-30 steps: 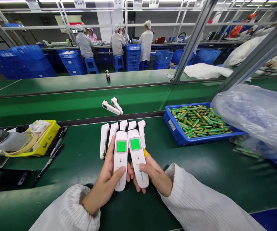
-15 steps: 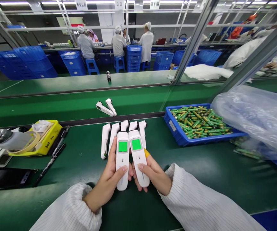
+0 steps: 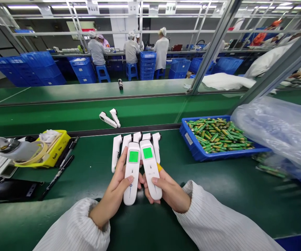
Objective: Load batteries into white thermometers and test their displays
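My left hand (image 3: 114,193) grips a white handheld thermometer (image 3: 131,174) with a lit green screen. My right hand (image 3: 170,191) grips a second white thermometer (image 3: 150,170), also with a lit green screen, side by side with the first. A yellow cot covers one right fingertip. Behind them several white thermometers (image 3: 117,150) lie in a row on the green bench (image 3: 93,174). Two more thermometers (image 3: 109,118) lie on the green conveyor belt (image 3: 61,115) beyond.
A blue tray (image 3: 192,143) full of green batteries stands at right, beside a clear plastic bag (image 3: 278,129). At left are a yellow tray (image 3: 57,150), tape roll, pens and a dark device. Other workers in white stand at a far bench among blue crates.
The two thermometers on the conveyor belt have drifted left. My hands keep holding both lit thermometers, tipped slightly; the view has shifted a little.
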Action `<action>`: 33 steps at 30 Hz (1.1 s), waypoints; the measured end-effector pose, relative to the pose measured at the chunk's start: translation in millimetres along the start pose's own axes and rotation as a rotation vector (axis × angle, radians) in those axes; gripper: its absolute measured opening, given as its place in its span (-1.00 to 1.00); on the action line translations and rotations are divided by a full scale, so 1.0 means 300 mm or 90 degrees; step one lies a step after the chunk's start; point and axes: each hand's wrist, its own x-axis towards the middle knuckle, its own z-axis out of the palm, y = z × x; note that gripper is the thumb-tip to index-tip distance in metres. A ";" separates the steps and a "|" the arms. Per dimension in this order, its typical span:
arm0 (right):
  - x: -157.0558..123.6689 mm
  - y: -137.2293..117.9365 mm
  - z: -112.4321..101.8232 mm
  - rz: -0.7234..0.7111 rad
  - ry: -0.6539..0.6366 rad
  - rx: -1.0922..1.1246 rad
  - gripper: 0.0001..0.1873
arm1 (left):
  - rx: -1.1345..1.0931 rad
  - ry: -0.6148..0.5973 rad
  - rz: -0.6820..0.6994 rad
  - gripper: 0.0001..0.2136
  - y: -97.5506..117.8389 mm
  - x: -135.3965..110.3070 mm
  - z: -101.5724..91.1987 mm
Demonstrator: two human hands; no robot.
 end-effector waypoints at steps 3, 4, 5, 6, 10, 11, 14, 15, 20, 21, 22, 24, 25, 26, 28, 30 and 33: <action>0.005 -0.002 0.002 -0.030 -0.039 -0.065 -0.66 | 0.031 0.094 0.072 -0.29 0.005 0.006 0.000; 0.005 0.001 0.003 -0.035 -0.051 -0.096 -0.64 | 0.045 0.109 0.086 -0.25 0.001 0.006 0.003; 0.004 0.007 0.004 -0.031 -0.057 -0.123 -0.61 | 0.055 0.116 0.090 -0.20 -0.004 0.005 0.008; 0.002 0.013 0.006 -0.022 -0.055 -0.144 -0.58 | 0.060 0.116 0.085 -0.16 -0.009 0.004 0.013; -0.008 0.034 0.007 0.037 0.002 -0.221 -0.45 | 0.048 0.115 0.077 -0.07 -0.022 0.003 0.032; -0.011 0.038 0.005 0.036 0.020 -0.246 -0.45 | 0.049 0.118 0.084 -0.08 -0.022 0.004 0.035; -0.015 0.049 -0.003 -0.002 0.049 -0.303 -0.52 | 0.064 0.128 0.105 -0.12 -0.016 0.004 0.039; -0.015 0.054 -0.006 -0.015 0.055 -0.317 -0.53 | 0.067 0.134 0.107 -0.12 -0.014 0.003 0.041; -0.011 0.068 0.004 0.011 0.066 -0.283 -0.53 | 0.035 0.164 0.085 -0.10 -0.011 -0.001 0.049; -0.008 0.069 0.010 0.027 0.058 -0.243 -0.53 | 0.030 0.166 0.083 -0.09 -0.012 0.000 0.050; -0.005 0.068 0.015 0.042 0.051 -0.206 -0.51 | 0.026 0.168 0.083 -0.08 -0.014 0.001 0.051; -0.001 0.069 0.023 0.058 0.050 -0.161 -0.48 | 0.018 0.174 0.086 -0.09 -0.018 0.004 0.050; 0.000 0.070 0.025 0.057 0.052 -0.151 -0.48 | 0.013 0.174 0.087 -0.09 -0.021 0.006 0.049; 0.000 0.071 0.026 0.053 0.052 -0.144 -0.48 | 0.009 0.174 0.088 -0.10 -0.023 0.007 0.048; -0.001 0.073 0.024 0.037 0.043 -0.148 -0.51 | 0.008 0.175 0.091 -0.11 -0.027 0.009 0.045; -0.003 0.073 0.017 0.006 0.035 -0.207 -0.57 | 0.013 0.177 0.092 -0.12 -0.030 0.010 0.043; -0.003 0.073 0.006 -0.045 0.038 -0.353 -0.58 | 0.017 0.165 0.080 -0.13 -0.031 0.009 0.044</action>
